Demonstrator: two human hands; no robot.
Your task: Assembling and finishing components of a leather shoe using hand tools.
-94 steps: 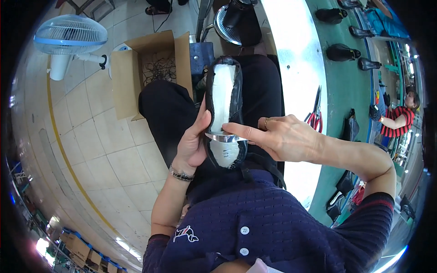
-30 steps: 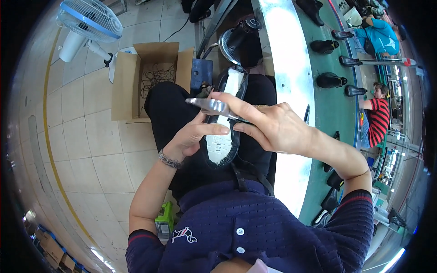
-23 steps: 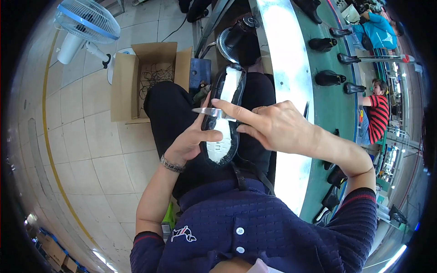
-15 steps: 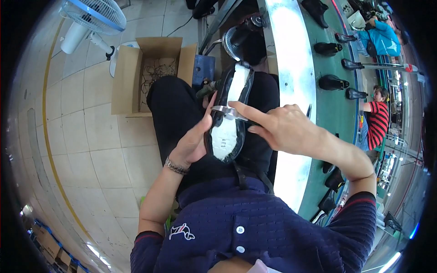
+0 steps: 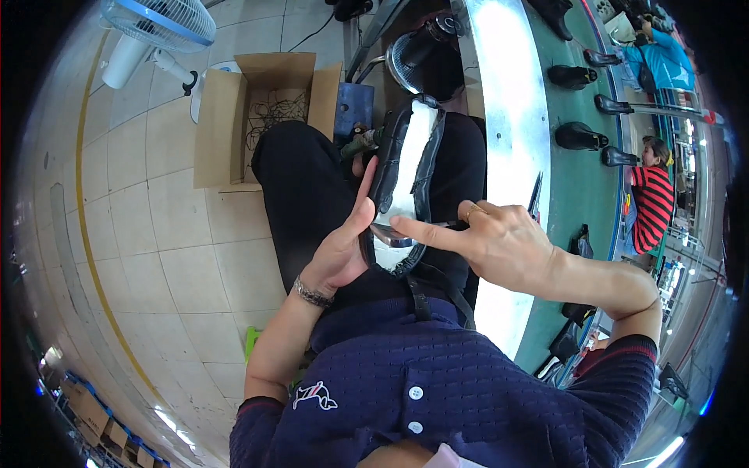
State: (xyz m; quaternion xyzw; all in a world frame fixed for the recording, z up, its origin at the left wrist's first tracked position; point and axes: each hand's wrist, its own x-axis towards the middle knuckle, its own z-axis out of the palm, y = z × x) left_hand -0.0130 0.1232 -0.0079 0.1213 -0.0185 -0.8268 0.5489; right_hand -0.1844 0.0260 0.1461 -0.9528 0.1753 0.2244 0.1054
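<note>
Over my lap lies a black shoe point(image 5: 407, 168), sole side up, its white bottom bordered by folded black upper. My left hand point(image 5: 342, 246) cradles its left side, the thumb along the edge and the fingers behind it. Gripped in my right hand point(image 5: 507, 242) is a metal hand tool point(image 5: 392, 235) with a curved, shiny end, resting across the white bottom near the end closest to me. My right index finger stretches along the tool toward its tip. The tool's handle is mostly hidden in the palm, so its exact kind is unclear.
A cardboard box point(image 5: 216, 129) with wiry scraps stands left of my knees, near a fan point(image 5: 160, 23). To my right runs a metal bench edge point(image 5: 511, 93) with a dark pointed tool point(image 5: 537, 193). Beyond, a green conveyor point(image 5: 573, 175) carries several black shoes; people sit across it.
The tool and my right hand have moved down the shoe toward me, from its middle to its near end. My left hand and the shoe have shifted slightly right.
</note>
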